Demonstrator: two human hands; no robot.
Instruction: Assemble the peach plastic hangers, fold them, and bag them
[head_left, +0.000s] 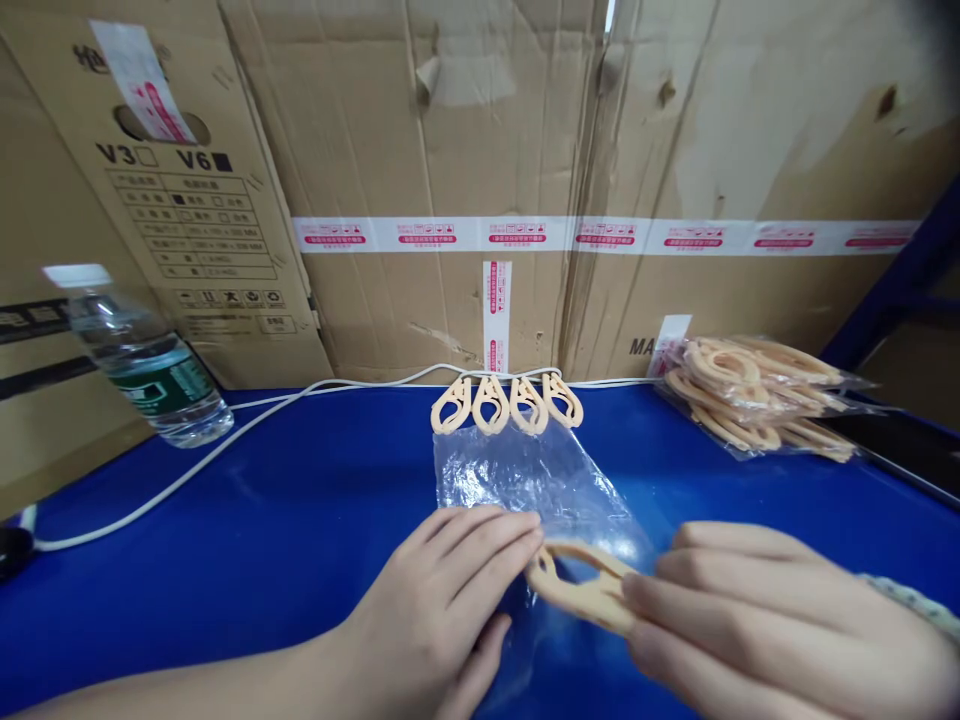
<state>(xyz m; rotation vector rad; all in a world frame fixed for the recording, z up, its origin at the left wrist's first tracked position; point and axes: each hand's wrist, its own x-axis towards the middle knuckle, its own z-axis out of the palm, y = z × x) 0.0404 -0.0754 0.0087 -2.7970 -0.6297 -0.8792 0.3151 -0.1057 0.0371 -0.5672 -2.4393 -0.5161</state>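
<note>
My right hand grips a beige plastic folding hanger, folded up, by its right end. At the hanger's other end, the fingers of my left hand close over the tip, with the thumb underneath. A clear plastic bag lies flat on the blue table beneath and beyond my left hand. Part of the bag is hidden by that hand. Several more folded hangers stand in a row along the bag's far edge, touching or nearly touching one another.
Bagged beige hangers are piled at the back right, beside a dark flat object. A water bottle leans at the left. A white cable crosses the blue tabletop. Cardboard boxes wall off the back.
</note>
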